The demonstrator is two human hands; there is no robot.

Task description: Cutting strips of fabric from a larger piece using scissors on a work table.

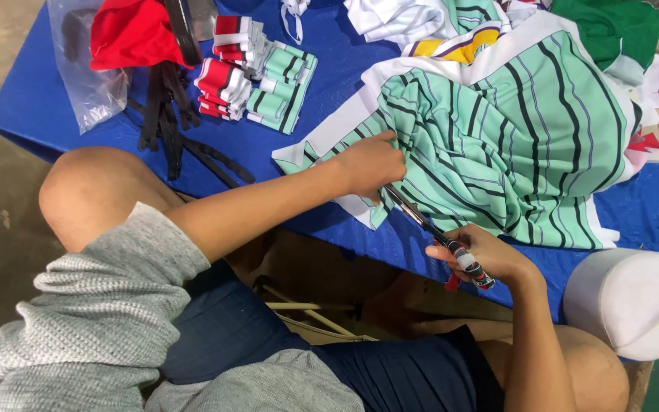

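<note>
Striped mint-green fabric [497, 130] lies on the blue table [329, 61], pinned at its near edge under the closed left hand [371, 164]. Just below, the right hand [482, 255] grips scissors [429, 227], fingers wrapped tight. Best to keep the cloth taut beside the blades.

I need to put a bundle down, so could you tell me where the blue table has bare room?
Bare blue table lies between the folded collar stacks and the green striped fabric; the top right is crowded.
</note>
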